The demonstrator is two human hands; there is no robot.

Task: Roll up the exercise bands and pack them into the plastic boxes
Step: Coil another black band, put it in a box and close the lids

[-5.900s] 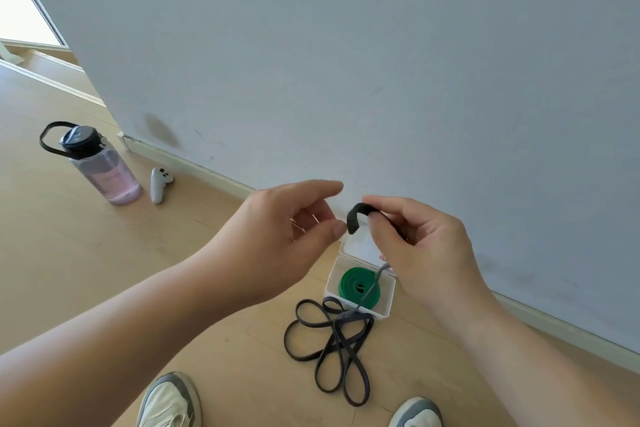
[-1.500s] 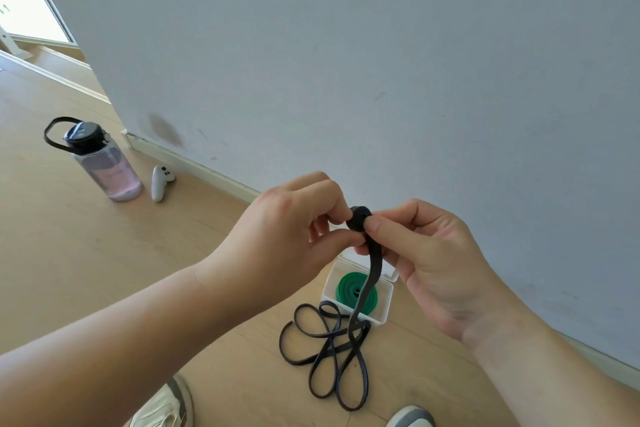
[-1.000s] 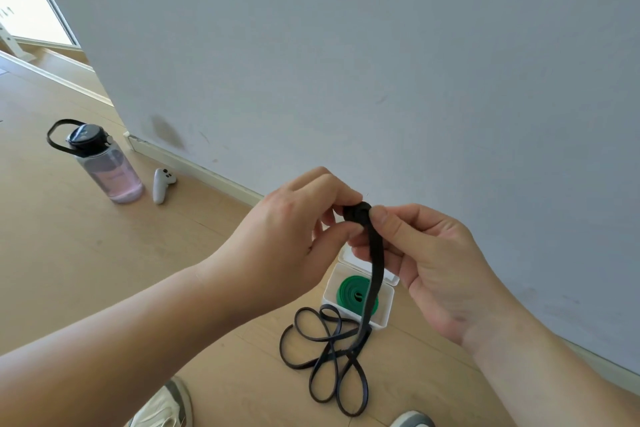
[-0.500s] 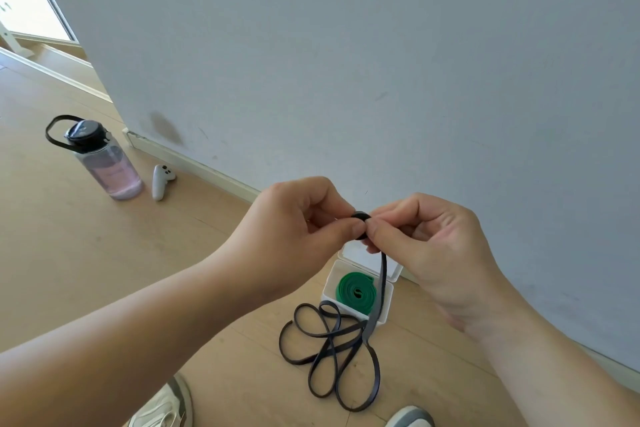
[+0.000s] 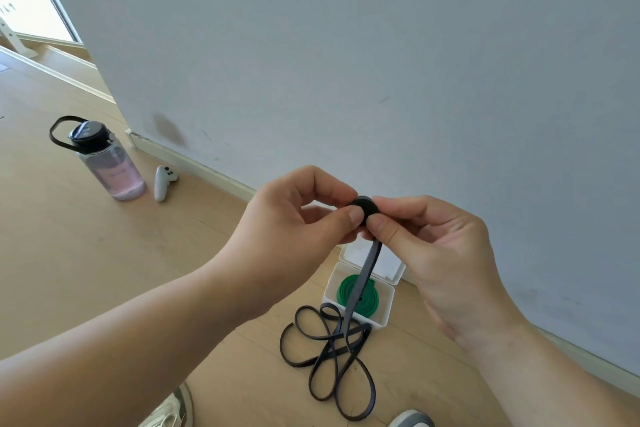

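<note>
A black exercise band (image 5: 364, 209) is wound into a small tight roll at chest height. My left hand (image 5: 298, 218) pinches the roll from the left between thumb and fingers, and my right hand (image 5: 426, 246) pinches it from the right. The band's loose tail hangs down to a tangle of loops (image 5: 332, 357) on the floor. Below the hands an open white plastic box (image 5: 384, 312) stands on the floor against the wall, with a rolled green band (image 5: 367, 295) inside it and its lid (image 5: 391, 267) tipped back.
A grey wall rises just behind the box. On the wooden floor at the left stand a pink water bottle (image 5: 110, 166) with a black cap and a white controller (image 5: 162, 182). My shoes (image 5: 166, 412) show at the bottom edge.
The black roll has grown from a short curled end to a compact disc as both hands wound it. The loose loops on the floor have shifted slightly.
</note>
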